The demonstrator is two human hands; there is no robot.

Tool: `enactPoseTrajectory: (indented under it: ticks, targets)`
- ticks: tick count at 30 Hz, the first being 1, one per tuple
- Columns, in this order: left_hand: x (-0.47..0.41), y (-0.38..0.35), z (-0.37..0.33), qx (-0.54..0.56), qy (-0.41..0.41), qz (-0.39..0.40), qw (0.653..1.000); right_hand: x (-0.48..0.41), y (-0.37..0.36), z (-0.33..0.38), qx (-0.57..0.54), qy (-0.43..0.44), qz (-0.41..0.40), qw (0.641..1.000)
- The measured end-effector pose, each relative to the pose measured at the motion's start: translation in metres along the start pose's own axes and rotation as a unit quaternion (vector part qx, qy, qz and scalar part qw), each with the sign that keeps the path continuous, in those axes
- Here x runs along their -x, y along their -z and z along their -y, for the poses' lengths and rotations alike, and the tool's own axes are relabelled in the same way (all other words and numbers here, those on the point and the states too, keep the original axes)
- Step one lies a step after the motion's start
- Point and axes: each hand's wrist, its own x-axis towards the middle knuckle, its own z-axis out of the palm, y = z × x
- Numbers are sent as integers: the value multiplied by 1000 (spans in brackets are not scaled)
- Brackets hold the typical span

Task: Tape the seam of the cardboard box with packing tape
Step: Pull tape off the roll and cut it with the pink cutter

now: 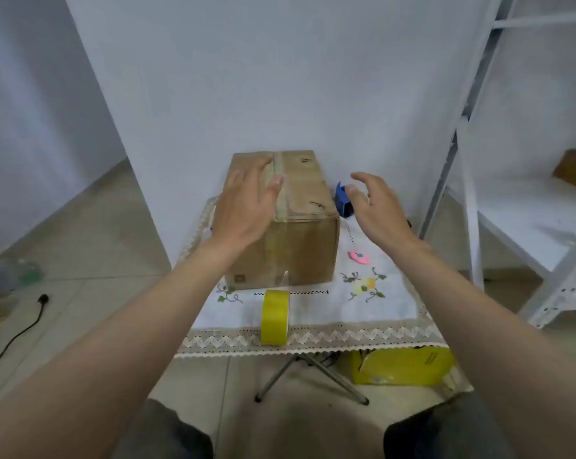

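A closed cardboard box (308, 200) stands on a small table, with a strip of tape along its top seam and down the front face. My left hand (245, 205) lies flat over the box's left top, fingers spread, thumb near the seam. To the right of the box my right hand (374, 207) hovers with its fingers apart and holds nothing. A yellow roll of packing tape (275, 317) stands on edge in front of the box near the table's front edge.
A blue object (342, 200) sits behind my right hand beside the box. A small pink cutter (358, 257) lies on the embroidered tablecloth (362, 313). White metal shelving (498, 193) stands at the right. A yellow bag (402, 366) and a black cable (22, 329) lie on the floor.
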Motion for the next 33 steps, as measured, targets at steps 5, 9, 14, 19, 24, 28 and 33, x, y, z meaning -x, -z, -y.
enactPoseTrajectory:
  ticks: [5, 9, 14, 19, 24, 28, 33]
  targets:
    - [-4, -31, 16, -46, 15, 27, 998, 1, -28, -60, 53, -69, 62, 994]
    - [-12, -52, 27, -75, 15, 45, 996, 0, -47, -100, 87, -123, 98, 984]
    - [-18, -67, 31, -126, 8, 50, 991, -3, -69, -141, 186, -196, 121, 955]
    - [-28, -72, 29, -141, 22, 31, 989, -6, -86, -168, 254, -243, 121, 928]
    - [-29, -78, 28, -181, 22, 24, 983, -13, -93, -176, 278, -252, 130, 918]
    - [-26, -78, 28, -181, 18, 21, 983, -11, -91, -175, 262, -250, 133, 923]
    - [-13, -72, 28, -127, 5, 9, 992, 1, -84, -159, 110, -247, 84, 959]
